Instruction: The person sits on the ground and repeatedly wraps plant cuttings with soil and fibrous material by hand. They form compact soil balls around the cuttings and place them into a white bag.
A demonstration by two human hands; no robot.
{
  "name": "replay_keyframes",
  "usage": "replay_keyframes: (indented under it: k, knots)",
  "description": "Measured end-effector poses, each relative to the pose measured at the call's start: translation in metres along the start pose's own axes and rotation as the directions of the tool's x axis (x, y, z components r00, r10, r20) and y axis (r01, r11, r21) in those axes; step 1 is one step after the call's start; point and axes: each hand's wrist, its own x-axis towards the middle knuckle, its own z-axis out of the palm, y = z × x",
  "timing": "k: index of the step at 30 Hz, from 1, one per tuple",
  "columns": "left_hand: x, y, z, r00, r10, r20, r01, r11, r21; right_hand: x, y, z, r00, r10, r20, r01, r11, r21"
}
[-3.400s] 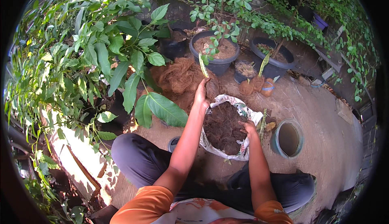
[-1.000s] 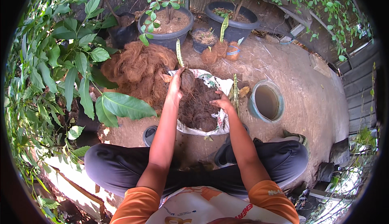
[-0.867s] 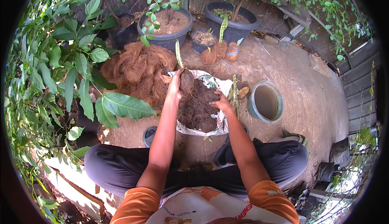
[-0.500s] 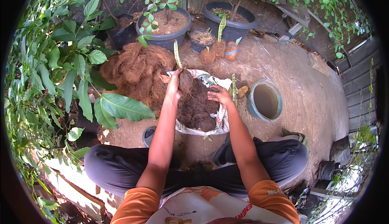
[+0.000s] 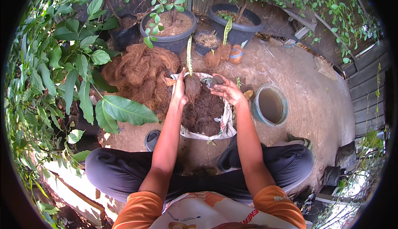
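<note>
My left hand is closed along the side of a brown, fibre-covered root ball. A yellow-edged snake plant leaf stands upright out of its top. In my right hand, palm turned upward, a dark clump of soil rests against the fingers, just right of the root ball. Both hands are over a white sack holding dark, damp fibrous soil. Partly hidden behind my right hand, another yellow-green leaf shows at the sack's right edge.
Loose coconut fibre is heaped left of the sack. A bucket of murky water stands to the right. Behind are several wrapped fibre balls, a small pot and large dark pots. Leafy branches reach in from the left.
The root ball has come slightly right and turned more upright, its leaf showing longer. My right hand has risen from the soil and turned palm up with a dark clump.
</note>
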Motion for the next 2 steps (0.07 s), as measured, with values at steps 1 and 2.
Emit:
replay_keyframes:
  k: [1,2]
  knots:
    - [-0.0015,-0.0011,0.0038,1.0,0.012,-0.008,-0.011,1.0,0.003,-0.0004,-0.0076,0.0047,0.999,-0.04,0.004,0.04,0.999,0.0]
    - [-0.0029,-0.0018,0.0075,1.0,0.023,-0.017,-0.023,1.0,0.007,0.0006,-0.0143,0.0098,0.998,-0.065,-0.001,0.065,0.995,-0.08]
